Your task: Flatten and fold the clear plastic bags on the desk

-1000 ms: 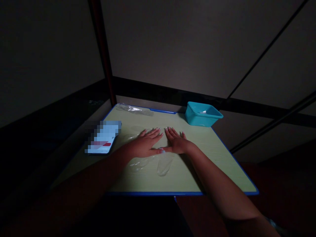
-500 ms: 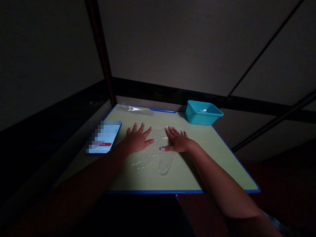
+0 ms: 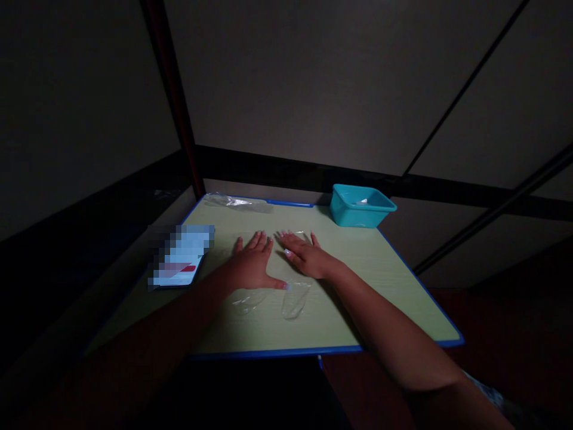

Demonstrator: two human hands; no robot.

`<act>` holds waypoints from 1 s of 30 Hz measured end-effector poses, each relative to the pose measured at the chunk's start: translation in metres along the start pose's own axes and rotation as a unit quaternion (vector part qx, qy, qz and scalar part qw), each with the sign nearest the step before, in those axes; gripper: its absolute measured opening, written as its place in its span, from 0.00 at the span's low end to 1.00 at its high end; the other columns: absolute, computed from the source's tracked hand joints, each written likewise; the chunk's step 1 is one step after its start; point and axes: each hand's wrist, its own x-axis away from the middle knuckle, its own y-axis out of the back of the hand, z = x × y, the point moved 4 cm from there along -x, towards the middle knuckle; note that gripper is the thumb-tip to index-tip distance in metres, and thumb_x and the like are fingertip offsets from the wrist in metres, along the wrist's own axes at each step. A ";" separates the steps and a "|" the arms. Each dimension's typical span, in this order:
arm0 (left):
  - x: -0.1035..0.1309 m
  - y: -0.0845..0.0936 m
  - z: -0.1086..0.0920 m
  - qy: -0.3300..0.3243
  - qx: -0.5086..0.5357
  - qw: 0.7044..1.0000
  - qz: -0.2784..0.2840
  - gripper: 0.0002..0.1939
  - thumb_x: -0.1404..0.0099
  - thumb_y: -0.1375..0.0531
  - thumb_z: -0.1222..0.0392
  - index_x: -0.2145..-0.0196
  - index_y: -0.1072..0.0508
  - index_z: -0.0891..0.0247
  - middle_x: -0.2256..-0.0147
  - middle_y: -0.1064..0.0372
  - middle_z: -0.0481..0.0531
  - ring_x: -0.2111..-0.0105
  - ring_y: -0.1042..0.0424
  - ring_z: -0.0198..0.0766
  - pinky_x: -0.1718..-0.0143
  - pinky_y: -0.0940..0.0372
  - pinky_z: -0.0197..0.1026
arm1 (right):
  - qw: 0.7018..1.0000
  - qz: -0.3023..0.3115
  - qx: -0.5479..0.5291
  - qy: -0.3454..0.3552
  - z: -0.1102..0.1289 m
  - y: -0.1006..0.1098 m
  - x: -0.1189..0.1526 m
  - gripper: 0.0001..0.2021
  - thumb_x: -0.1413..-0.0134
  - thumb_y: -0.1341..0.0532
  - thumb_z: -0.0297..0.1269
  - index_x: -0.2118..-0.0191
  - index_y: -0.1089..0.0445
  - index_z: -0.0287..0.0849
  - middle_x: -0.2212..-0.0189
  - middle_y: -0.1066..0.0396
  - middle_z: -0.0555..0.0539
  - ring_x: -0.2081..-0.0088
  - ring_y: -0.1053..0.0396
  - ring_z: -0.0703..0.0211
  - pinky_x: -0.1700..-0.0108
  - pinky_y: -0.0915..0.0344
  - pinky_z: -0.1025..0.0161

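A thin, clear plastic film (image 3: 295, 301) lies flat on the table, with two rounded lobes towards me. Its exact kind is hard to make out. My left hand (image 3: 255, 266) rests palm down on its left part, fingers stretched forward and thumb out to the right, the thumb tip by the right lobe. Flat on the upper right part is my right hand (image 3: 307, 254), its fingers pointing forward and left. Both hands cover much of the film's middle. Neither hand grips anything.
A phone (image 3: 181, 257) with a lit, partly blurred screen lies at the table's left. Crumpled clear plastic (image 3: 237, 203) sits along the back left edge. A turquoise basket (image 3: 362, 206) with something pale inside stands at the back right. The table (image 3: 380, 286) has a blue rim; walls rise behind.
My left hand has come nearer to me, its thumb now lower by the right lobe. My right hand has shifted left, closer to the left fingers. The view has moved slightly.
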 end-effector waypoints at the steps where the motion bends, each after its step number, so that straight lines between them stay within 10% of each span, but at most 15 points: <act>1: 0.000 -0.002 -0.001 -0.005 0.001 1.000 0.008 0.64 0.57 0.48 0.23 0.35 0.61 0.70 0.36 0.69 0.67 0.36 0.72 0.57 0.42 0.70 0.63 | 1.000 0.008 -0.009 0.016 0.003 -0.002 -0.001 0.26 0.36 0.62 0.46 0.34 0.64 0.52 0.34 0.62 0.48 0.35 0.66 0.54 0.41 0.74 0.35; 18: -0.002 -0.006 0.003 -0.014 0.001 0.999 0.029 0.64 0.56 0.48 0.23 0.35 0.65 0.70 0.36 0.75 0.67 0.36 0.74 0.57 0.43 0.68 0.67 | 0.990 -0.042 0.016 -0.137 -0.048 -0.002 -0.011 0.29 0.37 0.62 0.51 0.34 0.61 0.46 0.34 0.63 0.45 0.35 0.66 0.53 0.41 0.69 0.34; 30: -0.010 0.016 0.017 0.119 0.066 0.984 -0.111 0.31 0.31 0.64 0.46 0.37 0.52 0.64 0.36 0.61 0.57 0.36 0.62 0.45 0.41 0.57 0.60 | 0.997 0.010 -0.039 0.062 0.002 0.000 -0.002 0.37 0.47 0.48 0.60 0.35 0.60 0.53 0.34 0.65 0.46 0.35 0.67 0.46 0.44 0.75 0.31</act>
